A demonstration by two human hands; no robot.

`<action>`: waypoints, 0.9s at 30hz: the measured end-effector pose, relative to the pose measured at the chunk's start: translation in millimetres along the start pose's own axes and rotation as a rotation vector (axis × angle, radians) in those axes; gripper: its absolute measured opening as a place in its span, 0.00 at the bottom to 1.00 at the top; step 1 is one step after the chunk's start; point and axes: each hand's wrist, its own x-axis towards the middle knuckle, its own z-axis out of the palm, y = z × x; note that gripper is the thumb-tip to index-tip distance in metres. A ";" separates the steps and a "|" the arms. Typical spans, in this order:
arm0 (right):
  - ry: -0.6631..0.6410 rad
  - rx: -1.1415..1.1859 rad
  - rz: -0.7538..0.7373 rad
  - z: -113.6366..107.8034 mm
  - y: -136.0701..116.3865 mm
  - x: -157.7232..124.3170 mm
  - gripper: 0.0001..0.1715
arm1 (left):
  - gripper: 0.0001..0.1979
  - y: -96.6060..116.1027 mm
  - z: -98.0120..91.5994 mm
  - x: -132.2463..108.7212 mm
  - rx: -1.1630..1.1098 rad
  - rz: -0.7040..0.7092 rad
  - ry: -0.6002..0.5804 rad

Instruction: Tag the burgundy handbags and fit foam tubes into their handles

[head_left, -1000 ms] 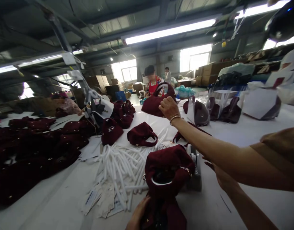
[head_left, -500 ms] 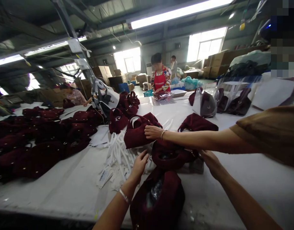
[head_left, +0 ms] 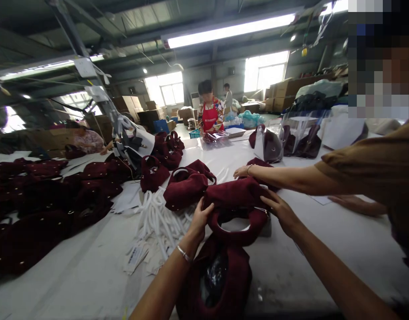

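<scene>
A burgundy handbag (head_left: 236,192) lies tipped in front of me, its base turned away and its looped handle toward me. My left hand (head_left: 200,220) is closed on its left side, thumb on the fabric. On the right side my right hand (head_left: 282,212) grips the bag with fingers over its edge. Nearer to me is a second burgundy handbag (head_left: 239,275), its opening showing dark, shiny plastic inside. Just beyond my left hand lies another burgundy handbag (head_left: 186,191). White cords (head_left: 157,218) with paper tags (head_left: 136,258) are heaped left of my left hand.
A co-worker's arm (head_left: 287,178) reaches in from the right, above my right hand. Many burgundy bags (head_left: 51,209) cover the left of the white table (head_left: 91,262). Bags in clear plastic (head_left: 269,144) stand at the back right. A person in a red apron (head_left: 210,116) is across the table.
Both my hands have closed on the handbag, which has tipped so its base shows. The co-worker's hand has let go of the bag beyond and moved right. The view has shifted right.
</scene>
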 end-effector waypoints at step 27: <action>0.329 0.014 -0.589 -75.5 -50.5 -126.2 0.53 | 0.25 37.0 98.8 -43.8 -0.402 0.174 -0.134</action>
